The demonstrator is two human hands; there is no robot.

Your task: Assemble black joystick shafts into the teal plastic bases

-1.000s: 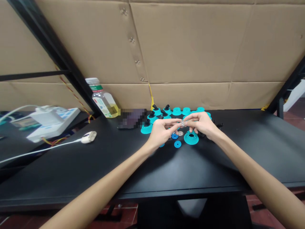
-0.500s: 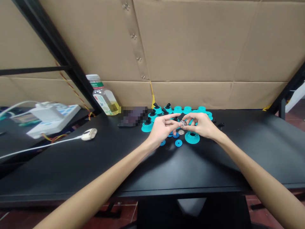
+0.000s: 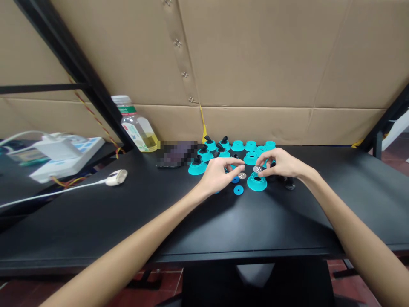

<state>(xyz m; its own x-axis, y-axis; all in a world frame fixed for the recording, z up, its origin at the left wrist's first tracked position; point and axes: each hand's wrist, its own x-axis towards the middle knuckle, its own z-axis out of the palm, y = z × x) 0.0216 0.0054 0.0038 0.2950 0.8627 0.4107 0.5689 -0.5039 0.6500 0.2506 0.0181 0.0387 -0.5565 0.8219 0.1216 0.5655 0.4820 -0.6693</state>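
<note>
My right hand (image 3: 281, 163) pinches a small round metal disc with holes (image 3: 257, 169). It is just above the open top of a turquoise cone-shaped base (image 3: 257, 183). To the left, my left hand (image 3: 220, 174) has thumb and forefinger closed at the tips, with something tiny and pale between them that I cannot make out. A second metal disc (image 3: 242, 175) lies below those fingertips. Close by on the table are blue discs (image 3: 238, 190), some partly hidden by my left hand.
Behind my hands stand several turquoise bases (image 3: 237, 146), some with black knobs (image 3: 197, 160). Small black parts (image 3: 289, 186) lie right of my right hand. Left are a pixelated dark flat object (image 3: 177, 154), a bottle (image 3: 139, 128), a white cable plug (image 3: 116, 178) and a power strip (image 3: 67, 162).
My hands, together around the metal disc before, have come apart. The right hand has carried the disc right, over the turquoise base. The left hand has hardly moved. The view has shifted slightly.
</note>
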